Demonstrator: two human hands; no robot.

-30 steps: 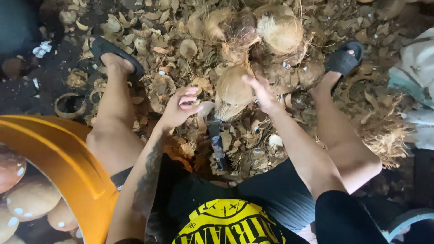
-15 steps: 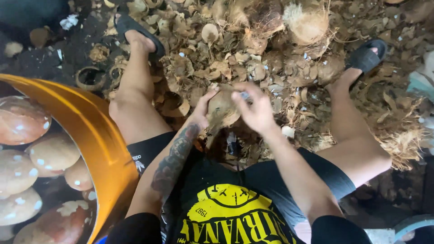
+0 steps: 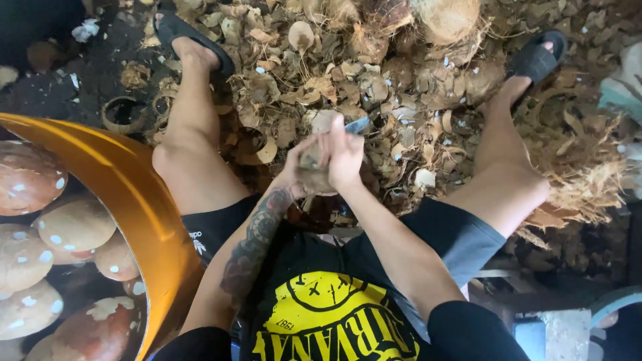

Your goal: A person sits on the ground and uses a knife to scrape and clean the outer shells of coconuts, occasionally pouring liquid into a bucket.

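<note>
**Both hands closed on a coconut above a floor of husk**

Far to the left of the hands, an orange tub (image 3: pixel 100 174) is cut off by the frame edge; peeled brown coconuts (image 3: pixel 27 177) with white patches lie inside it, some only partly in view. Beyond the tub, out past the left knee, a black sandal (image 3: pixel 175 30) sits on the left foot.

The left hand (image 3: pixel 297 175), at the end of a tattooed forearm, is wrapped around the near side of a coconut (image 3: pixel 313 167) held between the knees. Most of that coconut is hidden by the two hands, so its surface is hard to make out. The right hand (image 3: pixel 344 157) is pressed against the left, fingers curled over the coconut's top and right side. A thin grey piece (image 3: pixel 358 125) juts out just above the right hand; whether it is a blade or a shell fragment cannot be told.

Below and around the hands, husk scraps (image 3: pixel 401 80) cover the ground. Farther ahead, a large unpeeled coconut (image 3: pixel 447 19) is clipped by the top edge. To the right, the other sandal (image 3: pixel 538 59) rests among loose fibres (image 3: pixel 582 187).
</note>
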